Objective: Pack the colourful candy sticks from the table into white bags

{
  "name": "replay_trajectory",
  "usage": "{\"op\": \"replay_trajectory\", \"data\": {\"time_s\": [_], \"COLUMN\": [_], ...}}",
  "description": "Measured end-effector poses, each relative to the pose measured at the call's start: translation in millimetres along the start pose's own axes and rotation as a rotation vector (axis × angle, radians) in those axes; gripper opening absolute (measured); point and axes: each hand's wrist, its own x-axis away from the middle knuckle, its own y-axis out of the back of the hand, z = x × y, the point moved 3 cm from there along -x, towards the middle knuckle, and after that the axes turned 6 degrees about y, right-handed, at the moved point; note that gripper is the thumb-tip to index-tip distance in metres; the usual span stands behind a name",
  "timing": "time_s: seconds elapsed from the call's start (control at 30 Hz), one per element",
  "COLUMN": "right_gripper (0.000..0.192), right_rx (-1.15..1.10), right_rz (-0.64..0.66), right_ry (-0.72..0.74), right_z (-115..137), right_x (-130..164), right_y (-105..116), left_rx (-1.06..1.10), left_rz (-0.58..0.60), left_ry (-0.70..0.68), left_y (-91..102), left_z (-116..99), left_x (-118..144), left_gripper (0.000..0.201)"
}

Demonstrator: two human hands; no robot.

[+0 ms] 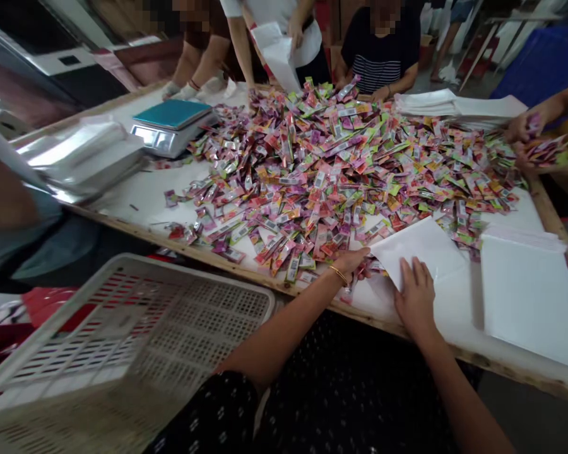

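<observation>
A large heap of small colourful sachets (pixel 341 157) covers the middle of a white-topped table (pixel 137 195). My left hand (pixel 353 263), with a gold bangle at the wrist, rests at the near edge of the heap, its fingers among a few sachets beside the mouth of a white bag (pixel 421 249). My right hand (pixel 414 297) lies flat with spread fingers on the near corner of that white bag, pressing it onto the table. Whether the left fingers pinch a sachet is hidden.
A stack of white bags (pixel 530 296) lies at the right. A cream plastic crate (pixel 137 340) stands at my lower left. A scale (pixel 173 126) and silver bags (pixel 80 154) sit far left. Other people stand around the table; one person's hands (pixel 525 135) hold sachets at right.
</observation>
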Motion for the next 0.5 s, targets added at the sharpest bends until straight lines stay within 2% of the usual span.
{"op": "replay_trajectory", "data": {"time_s": [0.13,0.2,0.27,0.37,0.43,0.5], "right_gripper": [0.055,0.056,0.057,0.054,0.053,0.052], "right_rx": [-0.031,-0.057,-0.105,-0.167,-0.187,-0.194], "right_rz": [-0.035,-0.074,-0.122,-0.184,-0.209,-0.225], "right_ry": [-0.057,-0.095,-0.103,-0.093,-0.094,-0.102], "right_z": [-9,-11,-12,-12,-11,-9], "right_x": [-12,-13,-11,-9,-9,-10], "right_y": [-2,-4,-7,-11,-13,-13], "left_rx": [-0.167,-0.157,0.056,0.562,0.789,0.902], "left_rz": [-0.026,-0.045,-0.043,-0.011,-0.033,-0.083], "left_ry": [-0.083,-0.12,-0.152,-0.175,-0.171,-0.178], "left_y": [-1.2,6.0,16.1,23.6,18.8,8.0], "left_z": [-6,-10,-16,-23,-22,-14], "left_x": [14,23,29,29,23,16], "left_gripper": [0.03,0.03,0.035,0.035,0.029,0.024]}}
